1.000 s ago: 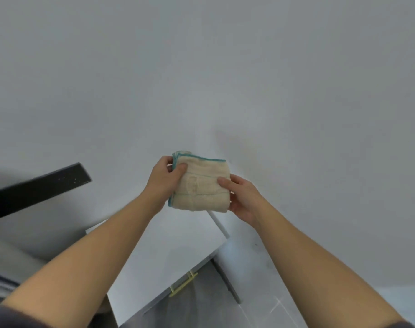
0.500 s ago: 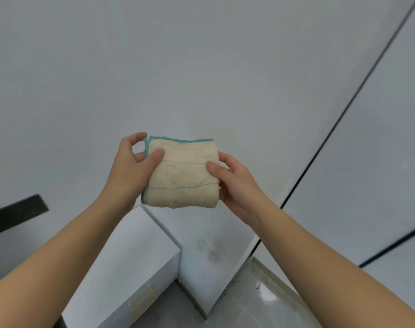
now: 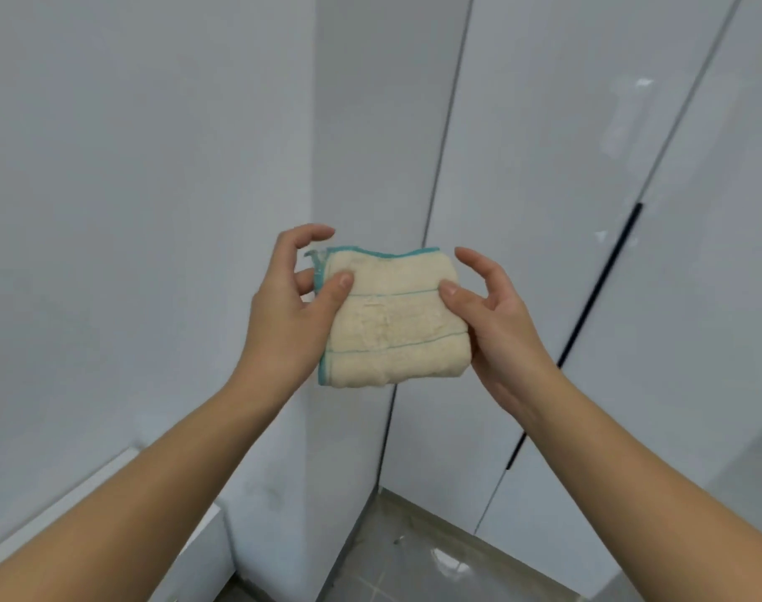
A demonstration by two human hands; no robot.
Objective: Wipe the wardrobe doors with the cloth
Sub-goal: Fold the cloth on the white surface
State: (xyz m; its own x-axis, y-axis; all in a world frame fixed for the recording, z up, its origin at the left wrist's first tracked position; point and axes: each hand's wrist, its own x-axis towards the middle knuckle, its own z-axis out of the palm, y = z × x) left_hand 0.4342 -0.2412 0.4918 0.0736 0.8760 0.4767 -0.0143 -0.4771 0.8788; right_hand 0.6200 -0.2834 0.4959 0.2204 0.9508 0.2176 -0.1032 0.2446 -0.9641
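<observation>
My left hand (image 3: 283,315) and right hand (image 3: 496,323) pinch a folded cream cloth with teal edging (image 3: 392,319) | glossy white wardrobe doors (image 3: 587,210) newly ahead, untouched | wiping can begin

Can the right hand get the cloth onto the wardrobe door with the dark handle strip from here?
Probably yes. The right hand holds the folded cloth together with the left hand, and nothing stands between them and the wardrobe door.
</observation>
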